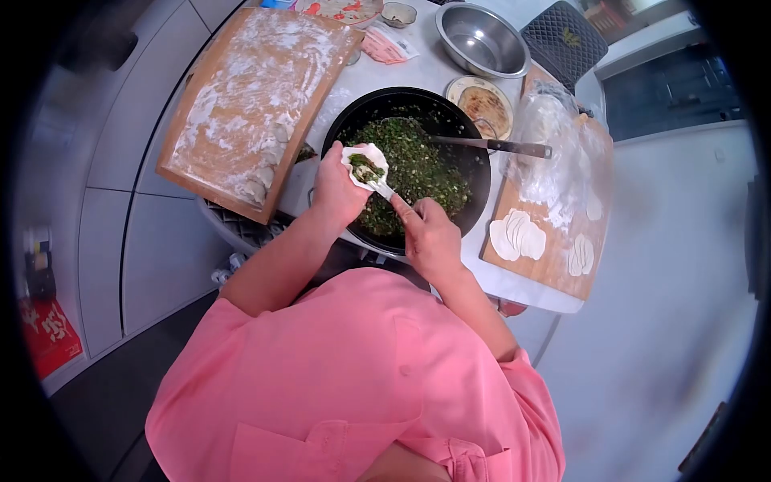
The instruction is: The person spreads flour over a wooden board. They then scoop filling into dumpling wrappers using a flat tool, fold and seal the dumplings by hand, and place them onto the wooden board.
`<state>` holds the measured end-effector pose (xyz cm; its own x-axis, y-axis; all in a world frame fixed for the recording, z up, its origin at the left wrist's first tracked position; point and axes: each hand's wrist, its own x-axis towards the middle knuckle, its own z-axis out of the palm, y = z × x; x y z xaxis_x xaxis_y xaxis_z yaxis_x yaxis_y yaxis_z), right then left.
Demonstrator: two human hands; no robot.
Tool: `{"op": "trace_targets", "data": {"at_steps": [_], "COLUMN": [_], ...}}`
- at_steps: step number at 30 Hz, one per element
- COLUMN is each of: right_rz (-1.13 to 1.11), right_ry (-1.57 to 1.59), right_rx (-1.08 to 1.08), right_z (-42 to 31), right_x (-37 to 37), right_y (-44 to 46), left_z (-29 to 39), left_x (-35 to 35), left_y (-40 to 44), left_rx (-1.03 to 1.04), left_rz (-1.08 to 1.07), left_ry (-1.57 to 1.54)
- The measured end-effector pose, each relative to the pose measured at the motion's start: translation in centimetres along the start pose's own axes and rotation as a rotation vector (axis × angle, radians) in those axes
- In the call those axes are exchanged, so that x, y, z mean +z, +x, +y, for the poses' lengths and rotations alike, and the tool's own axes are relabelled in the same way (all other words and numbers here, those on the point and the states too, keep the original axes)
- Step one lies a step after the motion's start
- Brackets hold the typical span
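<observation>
My left hand [336,193] is closed around a round dumpling wrapper [350,155], cupping it above the pot. Green chopped filling [363,166] lies in the wrapper's middle. With my right hand [432,234] I grip a white spoon [385,189], its bowl end touching the filling in the wrapper. Below both hands stands a wide black pot [480,189] with a large heap of green chopped filling [426,177]. A knife-like tool with a dark handle [522,148] rests across the pot's right rim.
To the left is a floured wooden board [233,104] with several dumplings [261,181] along its edge. On the right-hand board [554,269] lie wrappers [518,235] and plastic-covered dough [554,153]. Behind are a plate with a browned flatbread [484,108] and a steel bowl [482,40].
</observation>
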<state>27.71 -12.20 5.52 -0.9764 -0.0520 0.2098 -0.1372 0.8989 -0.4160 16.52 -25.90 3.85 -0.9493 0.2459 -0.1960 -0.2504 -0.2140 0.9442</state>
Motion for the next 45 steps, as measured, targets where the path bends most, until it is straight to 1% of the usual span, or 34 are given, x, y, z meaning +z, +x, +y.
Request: {"op": "trace_targets", "data": {"at_steps": [2, 3, 4, 5, 6, 7, 8, 9, 10, 11, 12, 13, 14, 16, 17, 20, 24, 26, 29, 31, 33, 34, 36, 37, 38, 39, 40, 42, 45], "right_rz": [0.069, 0.065, 0.052, 0.008, -0.038, -0.038, -0.103, -0.169, -0.168, -0.120, -0.073, 0.038, 0.037, 0.210, 0.216, 0.158, 0.185, 0.172, 0.181, 0.203, 0.230, 0.232, 0.236, 0.228, 0.230, 0.212, 0.194, 0.195, 0.204], "right_ry": [-0.007, -0.060, -0.093, -0.164, -0.234, -0.234, -0.277, -0.321, -0.324, -0.282, -0.238, -0.115, -0.115, 0.077, 0.104, 0.108, 0.202, 0.177, 0.172, 0.193, 0.388, 0.386, 0.566, 0.634, 0.633, 0.738, 0.842, 0.889, 0.981], "right_rx": [-0.008, 0.037, 0.077, 0.133, 0.187, 0.185, 0.204, 0.225, 0.231, 0.148, 0.065, 0.058, 0.061, -0.145, -0.192, -0.173, -0.155, -0.190, -0.242, -0.262, -0.114, -0.109, 0.071, 0.115, 0.117, 0.168, 0.219, 0.233, 0.281], "right_z": [0.5, 0.7, 1.0, 1.3, 1.6, 2.0, 2.4, 2.4, 2.3, 2.3, 2.0, 1.6, 1.3, 0.7, 0.8, 0.5, 0.3, 0.5, 0.5, 0.3, -0.1, 0.1, 0.5, 0.6, 0.8, 1.0, 1.1, 0.8, 0.6], "right_x": [-0.4, -0.7, -1.0, -1.0, -0.8, -0.1, 0.6, 0.7, 0.5, 0.2, -0.1, -0.1, -0.3, -0.8, -0.8, -1.0, -1.1, -1.2, -1.3, -1.5, -1.8, -1.6, -1.2, -1.3, -1.2, -1.0, -0.9, -1.0, -0.9], "right_y": [-0.2, -0.3, -0.5, -0.8, -1.1, -1.2, -1.6, -1.6, -1.6, -1.3, -0.9, -0.5, 0.0, 0.8, 1.0, 1.6, 2.0, 1.8, 1.7, 1.9, 2.4, 2.4, 2.3, 2.3, 2.3, 2.3, 2.2, 2.3, 2.2], "left_z": [0.4, 0.5, 0.3, -0.6, -0.6, -0.6, -0.6, 0.5, 1.0, 0.7, 0.4, 0.2, 0.1, 0.2, 0.2, 0.3, 0.7, 0.8, 1.0, 1.1, 1.1, 1.0, 0.7, 1.1, 1.3, 1.2, 1.3, 1.6, 1.4], "left_x": [-0.8, -1.3, -1.8, -2.6, -2.6, -2.7, -2.8, -2.6, -2.4, -2.3, -2.2, -2.1, -1.9, -1.5, -1.4, -1.1, -1.0, -1.0, -0.8, -0.6, -0.3, -0.1, 0.2, 0.5, 0.7, 0.6, 0.6, 0.7, 0.9], "left_y": [0.2, 0.3, 0.5, 1.0, 1.1, 1.1, 1.2, 0.9, 0.7, 0.6, 0.5, 0.3, 0.2, -0.1, -0.2, -0.5, -0.9, -1.0, -1.5, -2.0, -2.5, -2.6, -2.8, -3.2, -3.4, -3.4, -3.4, -3.6, -3.7], "left_rx": [0.027, 0.023, 0.002, -0.031, -0.044, -0.059, -0.074, -0.241, -0.410, -0.419, -0.422, -0.438, -0.443, -0.454, -0.454, -0.440, -0.402, -0.376, -0.322, -0.267, -0.182, -0.121, -0.011, -0.152, -0.292, -0.224, -0.224, -0.159, -0.124], "left_rz": [0.037, 0.042, 0.033, -0.004, -0.020, -0.034, -0.048, -0.089, -0.133, -0.233, -0.235, -0.251, -0.275, -0.328, -0.352, -0.404, -0.446, -0.461, -0.506, -0.552, -0.611, -0.640, -0.675, -0.638, -0.596, -0.596, -0.598, -0.624, -0.633], "left_ry": [0.042, 0.017, -0.050, -0.248, -0.322, -0.396, -0.470, -0.647, -0.824, -0.793, -0.794, -0.803, -0.801, -0.784, -0.769, -0.724, -0.651, -0.607, -0.498, -0.361, -0.184, -0.086, 0.071, -0.034, -0.137, -0.007, -0.007, 0.060, -0.028]}}
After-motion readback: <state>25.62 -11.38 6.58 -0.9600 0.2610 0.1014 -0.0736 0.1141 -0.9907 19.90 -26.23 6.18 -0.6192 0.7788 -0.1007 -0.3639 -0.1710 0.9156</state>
